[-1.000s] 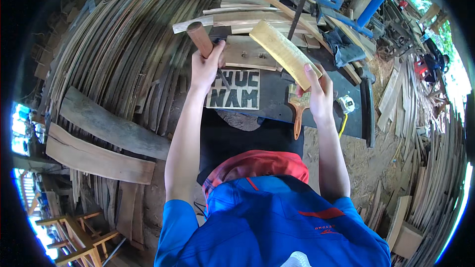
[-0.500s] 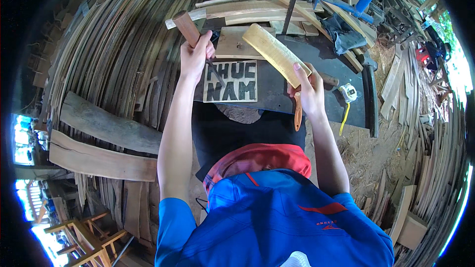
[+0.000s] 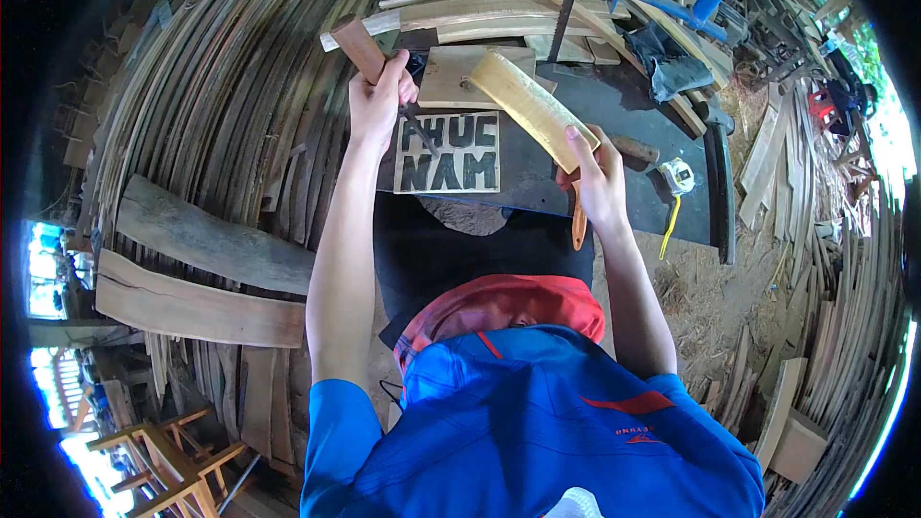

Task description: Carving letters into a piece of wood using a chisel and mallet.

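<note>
My left hand (image 3: 377, 104) is wrapped round the thick wooden handle of a chisel (image 3: 357, 41). Its dark blade slants down over a square wooden board (image 3: 449, 178) marked with bold black letters; whether the tip touches the wood I cannot tell. In my right hand (image 3: 602, 182) is a flat wooden striking block (image 3: 533, 107), tilted up to the left, its far end apart from the chisel. A brush with an orange-brown handle (image 3: 578, 221) juts over the table edge below my right hand. Partly hidden behind that hand lies a round wooden handle (image 3: 635, 148).
The black tabletop (image 3: 619, 101) carries a tape measure (image 3: 677, 176) with yellow tape hanging over the edge. A wooden plank (image 3: 451, 77) lies behind the lettered board. Long timber strips (image 3: 206, 105) are stacked at left, and blue machinery (image 3: 662, 0) stands at the far right.
Both hands keep their holds almost in place. The striking block has tipped very slightly, and the lettered board sits a touch higher in the picture.
</note>
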A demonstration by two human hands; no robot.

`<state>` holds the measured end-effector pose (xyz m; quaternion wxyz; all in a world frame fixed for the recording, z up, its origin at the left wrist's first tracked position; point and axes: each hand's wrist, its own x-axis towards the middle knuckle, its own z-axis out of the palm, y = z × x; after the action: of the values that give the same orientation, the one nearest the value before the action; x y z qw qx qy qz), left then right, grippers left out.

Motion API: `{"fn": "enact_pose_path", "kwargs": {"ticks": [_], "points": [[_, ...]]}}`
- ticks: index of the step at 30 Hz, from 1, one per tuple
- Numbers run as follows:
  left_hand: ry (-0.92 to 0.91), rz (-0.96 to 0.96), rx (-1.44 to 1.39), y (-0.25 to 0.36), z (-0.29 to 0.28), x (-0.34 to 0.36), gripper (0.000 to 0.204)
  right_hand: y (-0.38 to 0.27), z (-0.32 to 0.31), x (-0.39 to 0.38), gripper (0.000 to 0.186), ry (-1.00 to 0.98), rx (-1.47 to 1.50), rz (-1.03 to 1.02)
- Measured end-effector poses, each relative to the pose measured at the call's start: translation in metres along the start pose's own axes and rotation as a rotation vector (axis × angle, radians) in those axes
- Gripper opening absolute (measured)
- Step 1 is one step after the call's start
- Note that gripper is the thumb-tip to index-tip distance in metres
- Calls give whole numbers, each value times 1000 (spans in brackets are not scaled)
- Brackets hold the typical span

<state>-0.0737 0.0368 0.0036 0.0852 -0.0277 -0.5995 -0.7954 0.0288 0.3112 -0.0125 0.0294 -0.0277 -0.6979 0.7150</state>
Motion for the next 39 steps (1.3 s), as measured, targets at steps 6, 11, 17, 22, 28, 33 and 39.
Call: {"fn": "enact_pose_path", "kwargs": {"ticks": [6, 11, 17, 22, 28, 33, 39], "points": [[5, 1, -8, 2, 1, -1, 42, 8, 0, 1, 47, -10, -6, 8], [-19, 11, -18, 3, -2, -5, 43, 13, 2, 2, 46, -16, -38, 0], [-154, -26, -4, 6, 4, -3, 42, 17, 3, 1, 44, -25, -54, -7], [-181, -72, 35, -2, 19, 16, 37, 20, 6, 1, 44, -46, -13, 8], [15, -27, -3, -3, 19, 18, 29, 20, 2, -1, 45, -25, -9, 36], [75, 67, -87, -5, 6, -12, 39, 27, -1, -2, 45, -21, -5, 52], [-89, 149, -121, -5, -9, -33, 33, 30, 7, -3, 46, -13, -25, 60]]}}
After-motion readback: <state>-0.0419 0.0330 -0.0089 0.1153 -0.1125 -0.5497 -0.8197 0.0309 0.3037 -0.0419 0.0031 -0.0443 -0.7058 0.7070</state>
